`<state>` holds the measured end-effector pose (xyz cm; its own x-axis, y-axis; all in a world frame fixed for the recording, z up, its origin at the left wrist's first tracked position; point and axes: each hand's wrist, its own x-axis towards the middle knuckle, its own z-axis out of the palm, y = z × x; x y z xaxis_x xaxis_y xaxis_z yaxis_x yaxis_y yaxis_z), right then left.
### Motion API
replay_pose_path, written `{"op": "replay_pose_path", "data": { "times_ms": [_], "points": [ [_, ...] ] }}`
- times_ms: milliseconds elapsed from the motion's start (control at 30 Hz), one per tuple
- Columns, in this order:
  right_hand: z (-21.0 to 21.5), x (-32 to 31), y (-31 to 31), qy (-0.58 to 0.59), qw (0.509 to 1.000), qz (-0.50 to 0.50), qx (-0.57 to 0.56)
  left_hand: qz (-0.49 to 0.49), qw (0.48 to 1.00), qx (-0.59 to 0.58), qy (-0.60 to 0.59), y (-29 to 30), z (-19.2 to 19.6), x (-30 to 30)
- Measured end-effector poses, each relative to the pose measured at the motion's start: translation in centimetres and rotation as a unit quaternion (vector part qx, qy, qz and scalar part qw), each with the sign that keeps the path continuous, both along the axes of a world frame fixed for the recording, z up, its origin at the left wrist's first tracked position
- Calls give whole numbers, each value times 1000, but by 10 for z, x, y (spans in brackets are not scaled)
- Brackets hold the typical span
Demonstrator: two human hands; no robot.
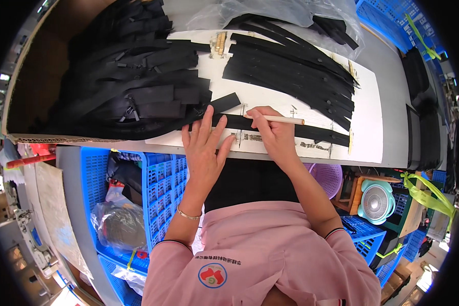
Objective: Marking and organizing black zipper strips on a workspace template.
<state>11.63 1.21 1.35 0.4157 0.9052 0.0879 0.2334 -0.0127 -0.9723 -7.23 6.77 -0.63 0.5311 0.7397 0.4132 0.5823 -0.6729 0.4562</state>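
Long black zipper strip, flat and matte, lies across white board near its front edge. Left hand presses it, fingers spread, grip released. Right hand grasps pale stick over it.

Grey table: white board, black strips, clear plastic bag.

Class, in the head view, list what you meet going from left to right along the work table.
Heap of black zippered pieces → left hand pressing a black strip → right hand holding a pale stick → fanned stack of black strips.
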Motion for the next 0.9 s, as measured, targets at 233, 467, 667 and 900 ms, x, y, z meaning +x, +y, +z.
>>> {"op": "replay_pose_path", "data": {
  "times_ms": [233, 467, 667, 900],
  "points": [
    [-2, -3, 3, -16, 1000, 9, -2, 2, 1000, 4, -23, 0, -3, -1],
    [-6, -2, 3, -33, 999, -1, 13, 4, 999, 45, -22, 2, -5, 1],
    [-8, 1, -1, -37, 998, 56, 12, 1, 998, 51, -25, 2, -5, 2],
    [-4, 2, -3, -31, 997, 68, -6, 7, 1000, 13, -19, 0, -4, 2]
  ]
}}
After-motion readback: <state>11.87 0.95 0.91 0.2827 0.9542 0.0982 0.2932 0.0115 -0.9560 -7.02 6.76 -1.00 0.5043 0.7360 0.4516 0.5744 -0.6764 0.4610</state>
